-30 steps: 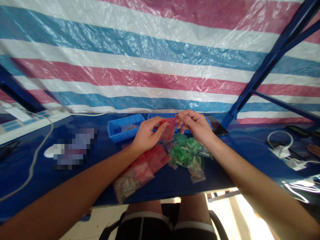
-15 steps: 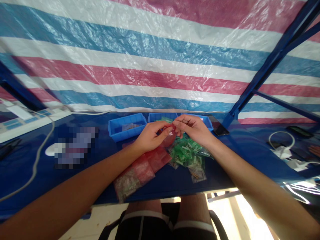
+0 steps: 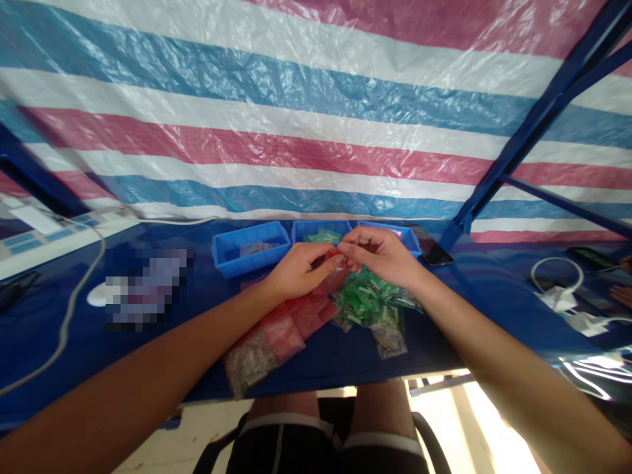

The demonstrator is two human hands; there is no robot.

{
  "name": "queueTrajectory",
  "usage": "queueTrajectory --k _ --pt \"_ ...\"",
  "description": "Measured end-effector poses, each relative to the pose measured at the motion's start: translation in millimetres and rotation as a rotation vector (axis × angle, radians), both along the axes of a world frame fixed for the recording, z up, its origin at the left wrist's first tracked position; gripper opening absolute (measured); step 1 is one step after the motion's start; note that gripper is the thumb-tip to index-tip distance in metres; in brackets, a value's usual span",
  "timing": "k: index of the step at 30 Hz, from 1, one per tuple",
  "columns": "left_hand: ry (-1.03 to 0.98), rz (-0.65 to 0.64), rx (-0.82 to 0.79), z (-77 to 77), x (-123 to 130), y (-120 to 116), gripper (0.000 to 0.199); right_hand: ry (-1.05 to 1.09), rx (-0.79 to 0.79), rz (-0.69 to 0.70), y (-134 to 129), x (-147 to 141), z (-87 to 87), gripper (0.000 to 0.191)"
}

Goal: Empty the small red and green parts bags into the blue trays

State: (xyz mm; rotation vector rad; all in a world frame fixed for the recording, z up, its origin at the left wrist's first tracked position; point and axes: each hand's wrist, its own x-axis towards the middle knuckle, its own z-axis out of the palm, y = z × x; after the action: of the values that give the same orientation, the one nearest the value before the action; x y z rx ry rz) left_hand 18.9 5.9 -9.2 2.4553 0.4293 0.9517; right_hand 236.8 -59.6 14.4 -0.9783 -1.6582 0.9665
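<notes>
Between my left hand [image 3: 301, 268] and my right hand [image 3: 380, 255] is a small red plastic bag [image 3: 336, 276], pinched at its upper edge by the fingertips of both. Below my left hand, flat red bags [image 3: 284, 332] overlap on the blue table, with a clear bag of small parts [image 3: 249, 362] at their near end. A pile of green bags [image 3: 365, 299] lies under and in front of my right hand. Nearer the table's edge is a clear bag with thin pieces [image 3: 389, 332].
Behind my hands stand a left blue bin [image 3: 249, 260] with small bags, a middle blue bin [image 3: 320, 227] with green bags and a right blue bin [image 3: 412, 240]. A dark phone [image 3: 434, 250] lies right of them. White cables [image 3: 557, 296] and another person's hand [image 3: 622, 294] are at the far right.
Both hands stay at nearly the same place, still holding the red bag; its upper edge is now more hidden by the fingers. The view has shifted very slightly.
</notes>
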Motion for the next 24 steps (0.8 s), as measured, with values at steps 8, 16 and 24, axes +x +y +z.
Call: queueTrajectory --k 8,16,24 --pt "0.084 -0.013 -0.017 -3.0 0.4 0.1 0.038 -0.037 0.021 0.037 3.1 3.6 -7.3 0.037" --pt "0.131 -0.049 -0.038 -2.9 0.5 0.2 0.038 -0.085 0.041 0.063 3.0 5.6 -6.8 0.034" --pt "0.114 -0.01 0.013 -2.3 0.2 -1.2 0.04 -0.074 0.039 0.063 2.3 4.9 -6.1 0.035"
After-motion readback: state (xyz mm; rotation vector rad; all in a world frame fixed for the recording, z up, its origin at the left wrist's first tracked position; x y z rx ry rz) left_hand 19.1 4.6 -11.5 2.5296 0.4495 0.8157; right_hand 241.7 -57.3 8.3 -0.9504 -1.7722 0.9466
